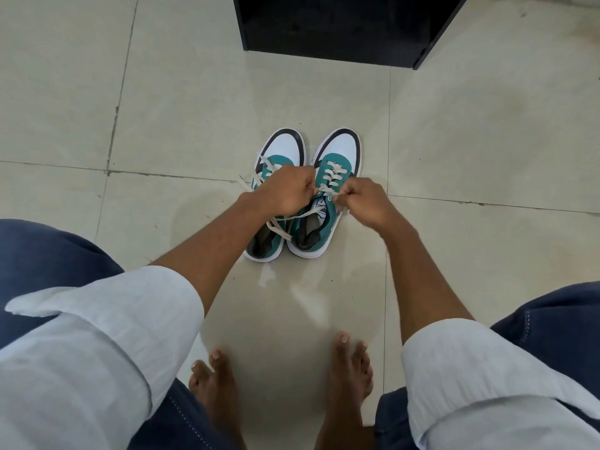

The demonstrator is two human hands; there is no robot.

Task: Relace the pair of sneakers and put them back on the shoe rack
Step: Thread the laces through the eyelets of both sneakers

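Two teal, white and black sneakers stand side by side on the tiled floor, toes pointing away from me. The right sneaker (337, 147) has a cream lace (332, 175) crossed through its lower eyelets. My left hand (285, 190) and my right hand (363, 203) hover over its upper eyelets, each pinching one end of that lace. The left sneaker (285, 147) is partly hidden under my left hand; its loose lace (279, 227) trails over its opening and off to the left.
A black shoe rack (341, 30) stands on the floor beyond the sneakers at the top of the view. My bare feet (279, 384) are planted close below, and my knees in blue trousers frame both sides.
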